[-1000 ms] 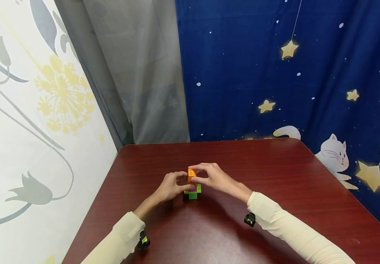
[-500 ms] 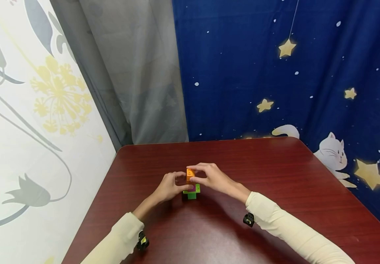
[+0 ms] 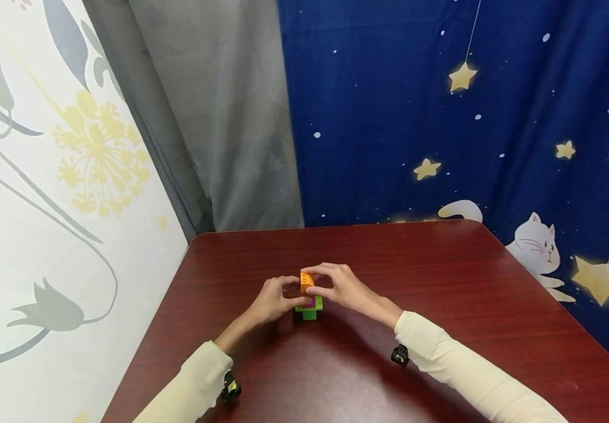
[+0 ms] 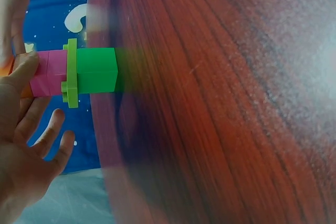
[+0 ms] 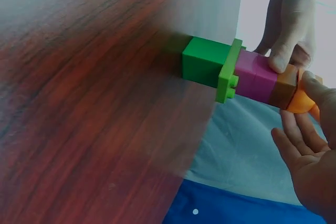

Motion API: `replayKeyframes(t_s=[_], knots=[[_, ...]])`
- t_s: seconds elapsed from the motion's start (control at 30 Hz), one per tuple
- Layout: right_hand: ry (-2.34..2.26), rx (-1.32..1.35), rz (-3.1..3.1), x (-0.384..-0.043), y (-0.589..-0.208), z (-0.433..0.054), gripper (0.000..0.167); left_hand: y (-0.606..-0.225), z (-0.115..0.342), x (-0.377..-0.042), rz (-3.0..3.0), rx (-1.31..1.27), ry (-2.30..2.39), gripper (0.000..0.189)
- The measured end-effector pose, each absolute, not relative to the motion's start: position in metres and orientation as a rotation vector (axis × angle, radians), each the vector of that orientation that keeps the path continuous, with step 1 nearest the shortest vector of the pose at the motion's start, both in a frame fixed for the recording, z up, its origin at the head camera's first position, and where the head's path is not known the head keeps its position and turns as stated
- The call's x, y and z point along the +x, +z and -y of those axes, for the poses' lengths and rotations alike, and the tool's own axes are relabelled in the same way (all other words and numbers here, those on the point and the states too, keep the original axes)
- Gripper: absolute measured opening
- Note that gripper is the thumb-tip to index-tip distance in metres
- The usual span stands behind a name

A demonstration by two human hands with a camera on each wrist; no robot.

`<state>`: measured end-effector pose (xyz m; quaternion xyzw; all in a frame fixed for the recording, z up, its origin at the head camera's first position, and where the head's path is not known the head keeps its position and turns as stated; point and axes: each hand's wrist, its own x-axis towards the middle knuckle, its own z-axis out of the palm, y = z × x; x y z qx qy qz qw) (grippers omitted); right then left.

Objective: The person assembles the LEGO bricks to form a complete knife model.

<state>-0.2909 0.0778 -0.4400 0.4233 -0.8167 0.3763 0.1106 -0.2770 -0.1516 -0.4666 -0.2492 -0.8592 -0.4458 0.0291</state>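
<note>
A stack of toy building bricks stands on the table. At its bottom is a green brick, with a flat lime plate over it. Above come pink bricks, then a brown brick. An orange brick with a rounded side tops the stack; whether it is fully seated I cannot tell. My left hand pinches the stack near the pink and brown bricks, thumb on the near side. My right hand holds the orange brick between thumb and fingers.
The dark red wooden table stretches around the stack. A white patterned wall borders it on the left. Grey and blue curtains hang behind the far edge. Each sleeve cuff carries a small black camera.
</note>
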Motion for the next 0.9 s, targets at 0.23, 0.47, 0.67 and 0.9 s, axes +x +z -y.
replayKeyframes(t_s=[0.23,0.47,0.67,0.9], knots=[[1.183,1.255,2.369,-0.293,-0.445,-0.079,0.045,-0.466,0.15,-0.276,2.65,-0.766,-1.381,0.039],[1.22,1.257,2.341,-0.293,-0.456,-0.077,0.044,-0.467,0.151,-0.275,2.654,-0.766,-1.347,0.038],[1.259,1.253,2.317,-0.292,-0.464,-0.077,0.048,-0.47,0.151,-0.275,2.655,-0.764,-1.385,0.038],[1.317,1.234,2.339,-0.289,-0.466,-0.077,0.051,-0.472,0.153,-0.271,2.668,-0.785,-1.346,0.038]])
